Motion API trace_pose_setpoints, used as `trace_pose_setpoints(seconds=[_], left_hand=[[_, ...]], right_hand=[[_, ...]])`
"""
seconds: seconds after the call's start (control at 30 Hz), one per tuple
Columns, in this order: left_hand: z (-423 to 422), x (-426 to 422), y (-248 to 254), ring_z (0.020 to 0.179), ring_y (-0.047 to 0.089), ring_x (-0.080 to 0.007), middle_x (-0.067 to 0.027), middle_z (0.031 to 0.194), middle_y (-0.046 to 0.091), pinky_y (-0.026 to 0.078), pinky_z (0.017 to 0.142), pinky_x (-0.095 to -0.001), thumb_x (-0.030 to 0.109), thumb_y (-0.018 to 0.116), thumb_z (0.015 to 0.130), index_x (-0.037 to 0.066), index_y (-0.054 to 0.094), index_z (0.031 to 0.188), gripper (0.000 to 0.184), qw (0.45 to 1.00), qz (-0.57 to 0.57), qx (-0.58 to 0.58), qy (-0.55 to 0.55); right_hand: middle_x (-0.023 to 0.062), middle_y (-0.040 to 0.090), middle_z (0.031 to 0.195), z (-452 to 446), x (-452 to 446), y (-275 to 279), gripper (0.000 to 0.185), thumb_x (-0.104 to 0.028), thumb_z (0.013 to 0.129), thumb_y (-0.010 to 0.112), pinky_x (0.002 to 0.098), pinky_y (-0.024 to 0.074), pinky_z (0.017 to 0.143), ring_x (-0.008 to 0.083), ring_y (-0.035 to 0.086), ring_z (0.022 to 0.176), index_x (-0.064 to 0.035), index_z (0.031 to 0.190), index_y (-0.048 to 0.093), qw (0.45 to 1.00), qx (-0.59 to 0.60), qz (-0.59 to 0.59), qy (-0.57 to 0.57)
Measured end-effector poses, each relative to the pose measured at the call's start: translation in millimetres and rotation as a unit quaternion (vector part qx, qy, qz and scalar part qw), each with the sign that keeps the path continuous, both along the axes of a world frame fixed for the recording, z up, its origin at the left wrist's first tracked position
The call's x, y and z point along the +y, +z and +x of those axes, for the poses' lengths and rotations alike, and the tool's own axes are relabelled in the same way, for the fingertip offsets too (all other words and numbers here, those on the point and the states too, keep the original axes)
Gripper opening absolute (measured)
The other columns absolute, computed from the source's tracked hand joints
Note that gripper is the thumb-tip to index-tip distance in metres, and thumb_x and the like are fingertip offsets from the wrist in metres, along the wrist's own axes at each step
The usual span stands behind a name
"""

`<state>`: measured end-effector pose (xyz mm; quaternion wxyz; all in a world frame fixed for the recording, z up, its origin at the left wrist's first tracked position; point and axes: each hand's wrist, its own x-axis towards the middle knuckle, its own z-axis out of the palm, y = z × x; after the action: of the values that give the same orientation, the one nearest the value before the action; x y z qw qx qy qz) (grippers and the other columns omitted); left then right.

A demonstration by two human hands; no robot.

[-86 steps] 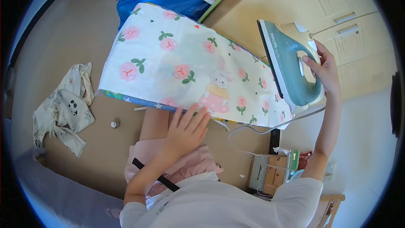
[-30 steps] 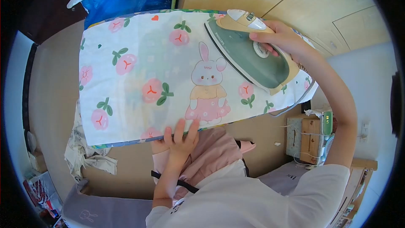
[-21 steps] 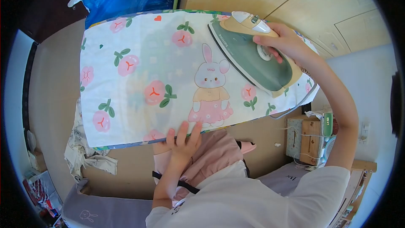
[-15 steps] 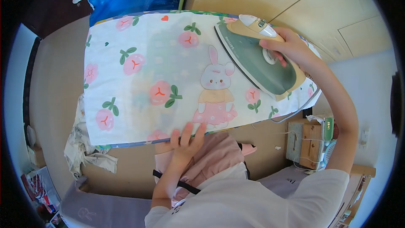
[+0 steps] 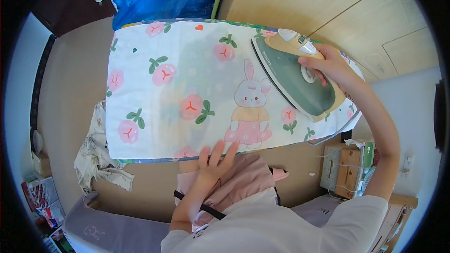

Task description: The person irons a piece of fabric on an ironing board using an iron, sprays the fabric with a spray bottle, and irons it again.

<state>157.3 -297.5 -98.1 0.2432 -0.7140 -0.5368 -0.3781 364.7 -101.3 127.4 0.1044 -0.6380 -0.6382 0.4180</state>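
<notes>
While right hand (image 5: 333,68) clasps iron (image 5: 300,82) beneath palm | left hand (image 5: 214,165), splayed, touches cloth edge (image 5: 150,155)

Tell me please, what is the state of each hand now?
Left hand: open, fingertips on the near edge of the printed cloth.
Right hand: closed around the handle of the iron.

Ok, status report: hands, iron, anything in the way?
Right hand gripping iron, over printed cloth. Left hand open, fingers on cloth's near edge. Possible snag: cord by cloth's right end.
</notes>
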Motion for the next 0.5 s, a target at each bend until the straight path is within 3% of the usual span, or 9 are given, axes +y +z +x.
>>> trace_pose_setpoints(seconds=[0.23, 0.3, 0.5], left_hand=[[-1.2, 0.9, 0.4, 0.116, 0.045, -0.0146, 0.0104, 0.119, 0.048, 0.030, 0.098, -0.0395, 0.023, 0.054, 0.085, 0.018, 0.060, 0.105, 0.022, 1.000, 0.008, -0.015, -0.004], [-4.6, 1.4, -0.1, 0.122, 0.032, -0.0254, -0.0068, 0.123, 0.044, 0.024, 0.101, -0.0418, 0.025, 0.058, 0.077, 0.024, 0.058, 0.107, 0.031, 0.999, 0.006, 0.029, -0.015], [-7.1, -1.5, -5.9, 0.123, 0.029, -0.0271, -0.0062, 0.124, 0.044, 0.023, 0.102, -0.0418, 0.024, 0.059, 0.076, 0.025, 0.057, 0.109, 0.033, 0.998, -0.012, 0.058, -0.028]], right_hand=[[-0.0040, 0.044, 0.052, 0.2, 0.2, 0.1, 0.027, -0.024, 0.080, 0.064, 0.0175, 0.0315, 0.037, 0.0029, 0.037, 0.037, -0.0020, 0.092, 0.052, 1.000, 0.014, -0.013, 0.004], [-0.0041, 0.043, 0.052, -1.8, -1.5, 1.9, 0.027, -0.024, 0.080, 0.064, 0.0176, 0.0314, 0.037, 0.0028, 0.037, 0.037, -0.0021, 0.092, 0.053, 1.000, 0.011, -0.011, 0.003], [-0.0042, 0.043, 0.052, -0.6, -1.8, 0.4, 0.027, -0.024, 0.080, 0.063, 0.0176, 0.0312, 0.037, 0.0028, 0.037, 0.038, -0.0020, 0.093, 0.053, 1.000, 0.003, -0.006, -0.005]])
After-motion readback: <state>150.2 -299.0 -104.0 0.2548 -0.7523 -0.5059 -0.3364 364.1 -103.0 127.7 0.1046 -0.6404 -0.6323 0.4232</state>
